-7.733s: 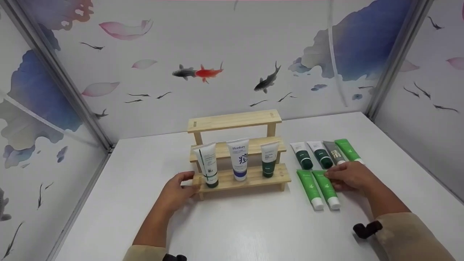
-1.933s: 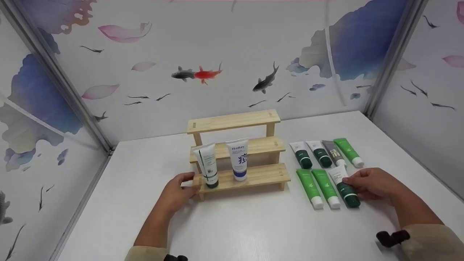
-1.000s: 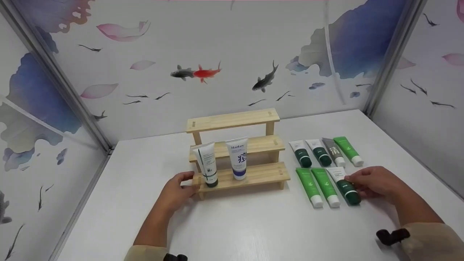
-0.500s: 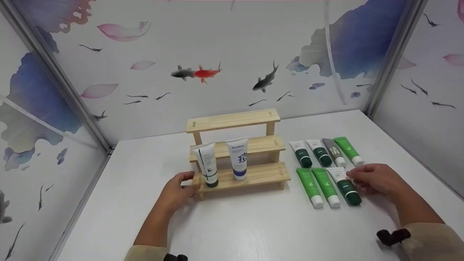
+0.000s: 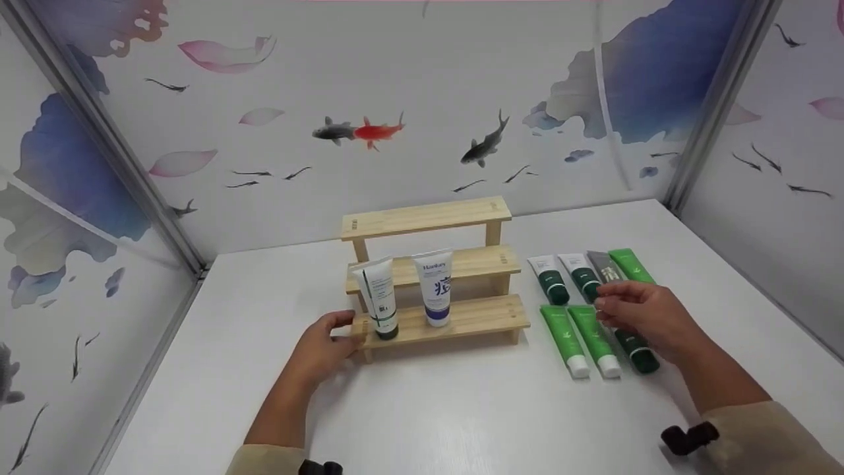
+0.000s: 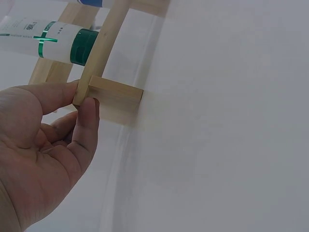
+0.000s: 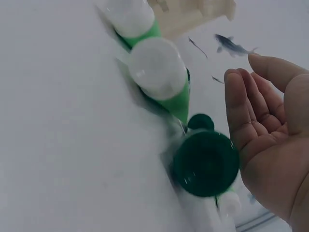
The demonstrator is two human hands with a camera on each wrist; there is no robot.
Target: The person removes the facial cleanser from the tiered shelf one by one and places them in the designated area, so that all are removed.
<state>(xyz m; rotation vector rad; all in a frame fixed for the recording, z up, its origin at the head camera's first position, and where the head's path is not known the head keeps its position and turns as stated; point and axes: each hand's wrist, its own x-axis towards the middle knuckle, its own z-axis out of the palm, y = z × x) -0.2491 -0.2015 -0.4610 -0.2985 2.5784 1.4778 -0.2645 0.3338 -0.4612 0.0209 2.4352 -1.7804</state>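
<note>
In the head view my left hand point(image 5: 326, 349) pinches the left end of the bottom step of a three-step wooden rack point(image 5: 475, 319). The left wrist view shows that board end between thumb and fingers of the left hand point(image 6: 53, 140). On the step stand a white tube with a dark green cap point(image 5: 380, 297) and a white-and-blue tube point(image 5: 434, 287). My right hand point(image 5: 649, 316) hovers over the tubes lying on the table, holding nothing. It partly hides a white-and-green tube point(image 5: 638, 353). In the right wrist view, the right hand point(image 7: 270, 121) has relaxed fingers beside a green cap point(image 7: 206, 163).
Two green tubes point(image 5: 597, 340) lie in the near row. Behind them lie two white-and-green tubes point(image 5: 548, 280), a grey tube point(image 5: 602, 265) and another green tube point(image 5: 631, 264). The white table point(image 5: 448, 415) meets patterned walls at the back and sides.
Earlier, a white-and-green tube stood at the step's right end; it now lies in the near row. My right hand has let go of it and moved up and left. The left hand stays put.
</note>
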